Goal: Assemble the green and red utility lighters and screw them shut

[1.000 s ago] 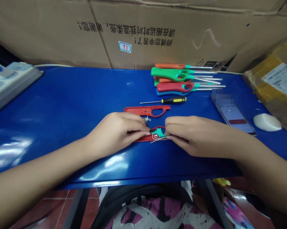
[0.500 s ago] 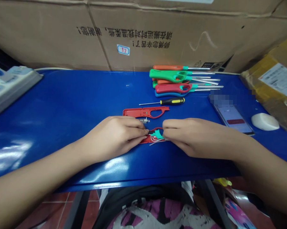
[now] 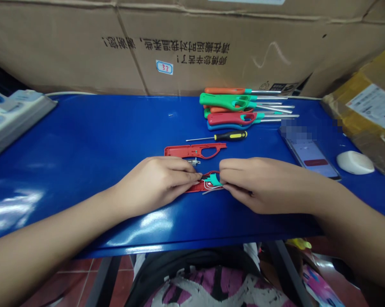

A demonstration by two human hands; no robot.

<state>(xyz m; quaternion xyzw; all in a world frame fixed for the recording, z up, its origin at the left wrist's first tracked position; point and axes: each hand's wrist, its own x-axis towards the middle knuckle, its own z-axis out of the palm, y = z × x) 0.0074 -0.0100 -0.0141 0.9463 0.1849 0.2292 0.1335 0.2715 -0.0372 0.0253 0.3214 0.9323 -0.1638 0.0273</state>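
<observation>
Lying near the front edge of the blue table [image 3: 93,136], a red lighter half-shell [image 3: 195,187] sits between both hands, holding a green trigger [image 3: 214,179], white wires [image 3: 206,185] and a black component [image 3: 206,175]. The left hand [image 3: 165,179] covers the shell's left end, thumb and forefinger pinched on the black component. The right hand [image 3: 256,183] has its fingers narrowed at the trigger's right end; whether they grip it cannot be told. Just beyond the left fingers lies a metal fitting [image 3: 195,162], then the second red half-shell [image 3: 179,151], cavity up. Farther back lie a black-and-yellow screwdriver [image 3: 232,136], a stack of assembled lighters [image 3: 224,101] and, behind the table, a cardboard box [image 3: 83,51].
</observation>
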